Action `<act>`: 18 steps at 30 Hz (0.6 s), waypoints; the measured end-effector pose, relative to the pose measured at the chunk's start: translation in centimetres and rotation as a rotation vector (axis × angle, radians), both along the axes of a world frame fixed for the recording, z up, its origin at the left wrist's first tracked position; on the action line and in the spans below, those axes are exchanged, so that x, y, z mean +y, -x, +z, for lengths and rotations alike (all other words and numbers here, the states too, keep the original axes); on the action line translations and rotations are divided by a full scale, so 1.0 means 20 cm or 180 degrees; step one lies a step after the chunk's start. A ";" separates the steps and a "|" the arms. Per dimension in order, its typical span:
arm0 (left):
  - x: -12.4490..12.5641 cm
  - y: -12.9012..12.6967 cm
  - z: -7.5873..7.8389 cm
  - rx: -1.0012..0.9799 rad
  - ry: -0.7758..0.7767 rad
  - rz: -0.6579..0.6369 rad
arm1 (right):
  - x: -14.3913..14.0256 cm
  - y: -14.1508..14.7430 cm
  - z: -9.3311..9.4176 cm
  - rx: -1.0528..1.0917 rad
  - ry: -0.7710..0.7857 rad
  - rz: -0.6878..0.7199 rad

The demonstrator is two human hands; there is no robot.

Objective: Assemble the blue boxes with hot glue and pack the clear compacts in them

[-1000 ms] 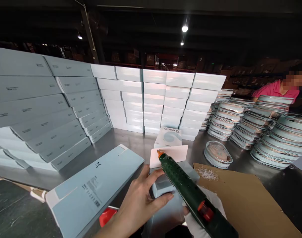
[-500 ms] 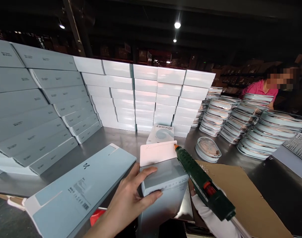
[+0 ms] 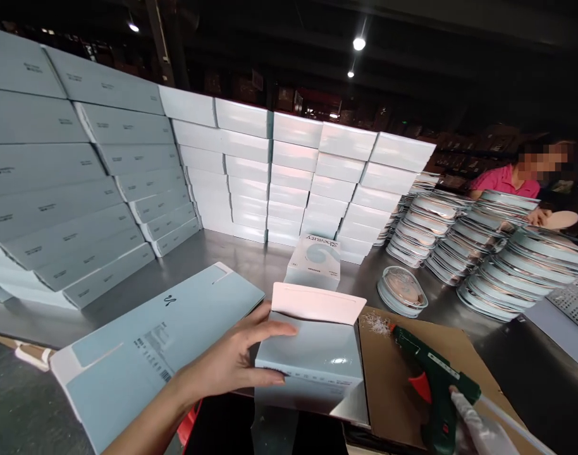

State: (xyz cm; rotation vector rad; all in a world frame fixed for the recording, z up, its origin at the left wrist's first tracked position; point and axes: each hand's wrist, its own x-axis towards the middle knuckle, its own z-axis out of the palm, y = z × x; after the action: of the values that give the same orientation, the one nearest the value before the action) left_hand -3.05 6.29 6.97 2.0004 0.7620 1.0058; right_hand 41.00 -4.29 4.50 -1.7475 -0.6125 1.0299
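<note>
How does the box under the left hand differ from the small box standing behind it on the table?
The held box has its white flap open, while the box behind is closed. The left hand grips the held box; nothing touches the box behind. The box behind shows printed lettering on top; the held box shows none there. Both are pale blue cartons.

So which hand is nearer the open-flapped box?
Left. The left hand grips the open-flapped box at its left side; the gloved right hand holds the glue gun off to its right.
</note>
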 end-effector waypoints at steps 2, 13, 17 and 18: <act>0.00 0.00 0.00 0.0010 -0.0017 -0.0017 | 0.00 0.00 0.04 -0.0400 0.0075 -0.0084; -0.01 -0.05 -0.13 -0.0706 -0.0510 0.0164 | 0.27 0.68 0.10 -0.1048 -0.2293 0.2307; 0.00 -0.06 -0.21 -0.1136 -0.0932 0.0135 | 0.25 0.66 0.10 -0.1742 -0.2657 0.2428; 0.00 -0.06 -0.21 -0.1032 -0.0987 0.0106 | 0.25 0.67 0.12 -0.1902 -0.2785 0.2523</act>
State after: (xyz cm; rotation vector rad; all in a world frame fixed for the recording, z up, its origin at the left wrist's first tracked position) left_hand -1.88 6.29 2.84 2.0090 0.4862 1.4986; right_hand 27.57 0.61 6.96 -0.9717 -1.9059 0.5251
